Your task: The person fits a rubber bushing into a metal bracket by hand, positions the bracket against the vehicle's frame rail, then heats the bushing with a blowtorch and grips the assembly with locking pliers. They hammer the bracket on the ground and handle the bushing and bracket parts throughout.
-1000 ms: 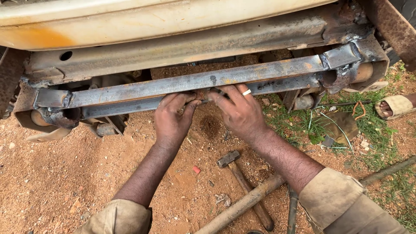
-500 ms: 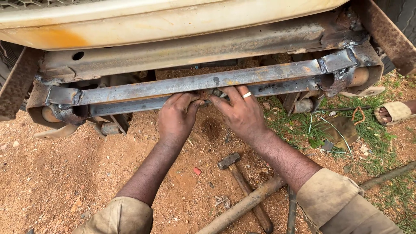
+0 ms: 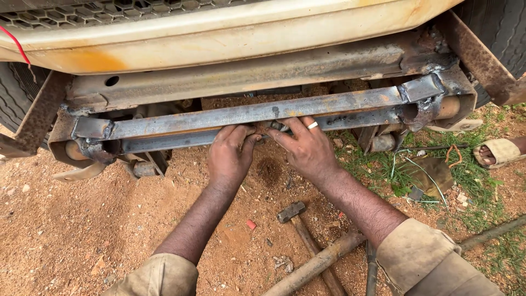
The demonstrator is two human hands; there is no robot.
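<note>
Hands meet at the middle of a long grey steel crossbar (image 3: 257, 114), scorched and rust-flecked, welded under the cream, rust-stained bumper (image 3: 230, 33) of a vehicle. The left hand (image 3: 230, 156) curls its fingers together up against the bar's lower edge. The right hand (image 3: 308, 149), a pale ring on one finger, pinches a small metal piece (image 3: 278, 126) at the bar's underside; what it is I cannot tell. Below, on reddish, gritty dirt (image 3: 82, 230), lie a worn hammer (image 3: 298, 219) and a rusty round pipe (image 3: 315, 263). Patchy grass (image 3: 471, 181) grows at the right, beside a sandalled foot (image 3: 501, 151).
</note>
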